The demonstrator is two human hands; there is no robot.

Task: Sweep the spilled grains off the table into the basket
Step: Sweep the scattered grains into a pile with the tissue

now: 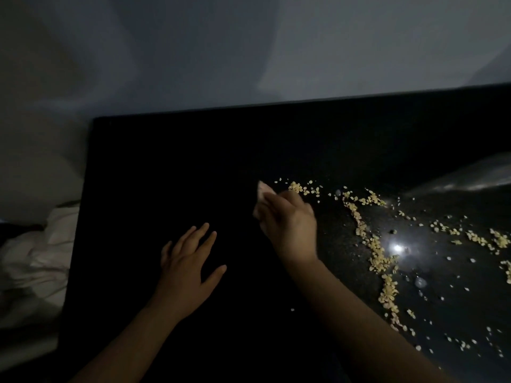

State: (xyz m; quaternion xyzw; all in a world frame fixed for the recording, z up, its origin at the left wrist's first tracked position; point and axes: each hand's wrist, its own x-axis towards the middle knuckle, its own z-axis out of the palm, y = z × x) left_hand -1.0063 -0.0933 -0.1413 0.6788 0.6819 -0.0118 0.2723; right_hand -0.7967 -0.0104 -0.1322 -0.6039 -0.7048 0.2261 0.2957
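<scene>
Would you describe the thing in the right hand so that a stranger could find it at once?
Start at the black table and follow the right hand near its middle. It pinches a small pale wad, pinkish and blurred, unlike the loose yellow grains scattered beside it.

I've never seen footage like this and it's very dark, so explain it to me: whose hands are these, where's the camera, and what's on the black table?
There is no machine: a person works bare-handed, and this one picture comes from a camera worn on their head, looking forward and down. The left hand is open, fingers straight, over the glossy black table. The right hand pinches a small pale crumpled piece, cloth or paper; it is too blurred to tell. Right of it, pale yellow flaky grains lie scattered in a curving trail. The bright spot is a reflected light. White crumpled fabric lies past the table's left edge. No basket shows.
</scene>
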